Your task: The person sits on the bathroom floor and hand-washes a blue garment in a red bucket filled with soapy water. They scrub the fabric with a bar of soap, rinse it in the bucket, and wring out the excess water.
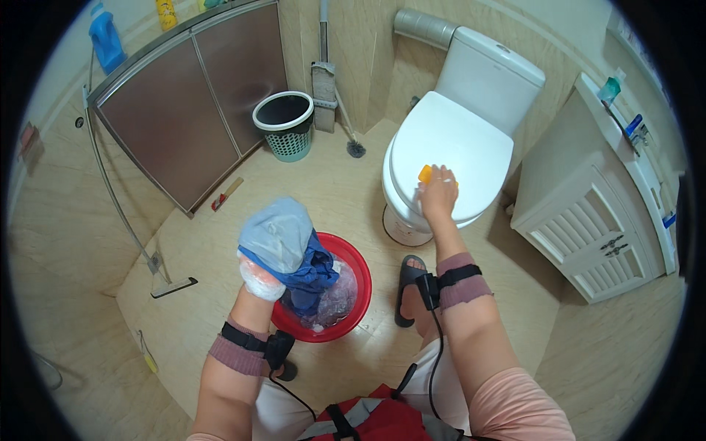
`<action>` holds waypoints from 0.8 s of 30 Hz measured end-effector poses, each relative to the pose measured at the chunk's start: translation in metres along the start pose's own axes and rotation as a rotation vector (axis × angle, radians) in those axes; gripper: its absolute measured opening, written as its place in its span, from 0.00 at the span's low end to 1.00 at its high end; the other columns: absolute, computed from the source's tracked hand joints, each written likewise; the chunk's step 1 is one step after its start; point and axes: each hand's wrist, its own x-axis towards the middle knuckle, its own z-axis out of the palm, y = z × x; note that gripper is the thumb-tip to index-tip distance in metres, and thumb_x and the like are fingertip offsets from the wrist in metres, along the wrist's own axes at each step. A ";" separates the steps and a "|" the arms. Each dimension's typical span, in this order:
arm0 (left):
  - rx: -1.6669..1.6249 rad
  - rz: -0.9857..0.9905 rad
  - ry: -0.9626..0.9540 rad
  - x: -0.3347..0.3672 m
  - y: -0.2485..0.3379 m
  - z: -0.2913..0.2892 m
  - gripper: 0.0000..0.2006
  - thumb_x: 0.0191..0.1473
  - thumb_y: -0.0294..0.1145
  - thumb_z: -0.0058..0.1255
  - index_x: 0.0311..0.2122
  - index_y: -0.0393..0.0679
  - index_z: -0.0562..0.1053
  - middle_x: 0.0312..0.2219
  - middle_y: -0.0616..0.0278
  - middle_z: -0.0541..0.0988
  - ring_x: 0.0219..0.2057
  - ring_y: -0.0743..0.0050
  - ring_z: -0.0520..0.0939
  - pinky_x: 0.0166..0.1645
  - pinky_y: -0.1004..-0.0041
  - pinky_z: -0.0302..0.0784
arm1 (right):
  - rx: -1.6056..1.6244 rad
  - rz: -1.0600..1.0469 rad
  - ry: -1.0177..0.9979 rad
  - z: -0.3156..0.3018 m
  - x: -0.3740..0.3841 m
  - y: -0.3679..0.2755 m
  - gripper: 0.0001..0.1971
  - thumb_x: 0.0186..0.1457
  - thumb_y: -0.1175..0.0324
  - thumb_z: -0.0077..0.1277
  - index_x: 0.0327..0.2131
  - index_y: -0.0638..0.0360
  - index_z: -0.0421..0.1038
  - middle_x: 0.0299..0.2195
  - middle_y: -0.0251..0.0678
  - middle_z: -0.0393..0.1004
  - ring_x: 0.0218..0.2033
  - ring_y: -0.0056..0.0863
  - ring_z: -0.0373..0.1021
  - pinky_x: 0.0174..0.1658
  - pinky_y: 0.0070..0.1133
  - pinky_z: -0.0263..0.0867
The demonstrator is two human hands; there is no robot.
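My left hand (261,283), coated in white suds at the wrist, holds up a wet blue garment (312,275) with a pale blue-grey part (278,231) draped over the fingers, which are hidden. The garment's lower end hangs into a red basin (360,312) on the floor, where soapy water and a soaked, pale purplish heap (338,298) show. Over the white toilet lid (460,140), my right hand (439,195) reaches forward and grips an orange block (425,174) resembling a bar of soap. The block lies at the lid's front part, mostly covered by my fingers.
A green basket bin (288,143) stands by the brown cabinet (213,95), with a flat mop (323,88) and toilet brush (355,147) beside it. A small red-ended brush (226,193) lies on the floor. A squeegee (174,287) leans left; a white vanity (588,220) stands right.
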 end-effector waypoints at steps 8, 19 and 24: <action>1.178 0.192 -0.101 0.001 0.011 0.029 0.17 0.58 0.32 0.43 0.52 0.37 0.68 0.48 0.54 0.76 0.49 0.63 0.77 0.54 0.67 0.72 | -0.146 0.090 -0.163 -0.008 0.003 0.020 0.25 0.55 0.67 0.50 0.57 0.58 0.61 0.50 0.44 0.67 0.54 0.40 0.62 0.54 0.36 0.59; 0.687 0.169 -0.036 -0.005 0.015 0.039 0.18 0.56 0.32 0.48 0.51 0.38 0.69 0.46 0.57 0.77 0.47 0.65 0.78 0.53 0.70 0.73 | 0.290 -0.035 -0.280 -0.022 -0.009 -0.023 0.19 0.54 0.74 0.42 0.51 0.57 0.66 0.43 0.45 0.71 0.41 0.39 0.71 0.40 0.32 0.68; 1.061 0.189 -0.158 -0.007 0.009 0.025 0.16 0.59 0.33 0.44 0.51 0.42 0.68 0.47 0.59 0.75 0.50 0.64 0.75 0.57 0.65 0.68 | 0.829 -0.587 -0.111 -0.052 -0.111 -0.163 0.29 0.48 0.74 0.47 0.56 0.64 0.58 0.43 0.55 0.69 0.45 0.53 0.66 0.46 0.38 0.63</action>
